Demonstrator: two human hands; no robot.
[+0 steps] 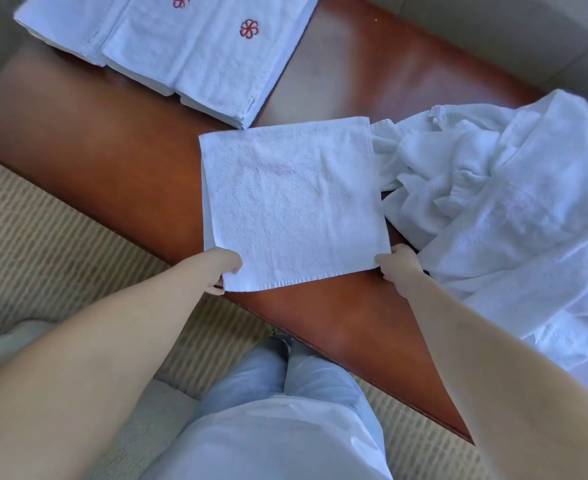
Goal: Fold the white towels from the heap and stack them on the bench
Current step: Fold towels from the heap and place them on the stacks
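While a white towel (294,202) is lying spread flat at the centre of the reddish-brown desk (112,140), the left hand (221,270) is pinching its near corner at 7 o'clock and the right hand (398,268) is pinching the near corner at 5 o'clock, fingers closed on the cloth. Folded towels (181,53) are lying stacked at 11 o'clock. An unfolded heap (510,202) is touching the towel's edge at 3 o'clock.

left hand (224,271) + right hand (398,268) – pinch near corners of towel (294,202) | flat on bench (112,143) | heap (500,202) – right
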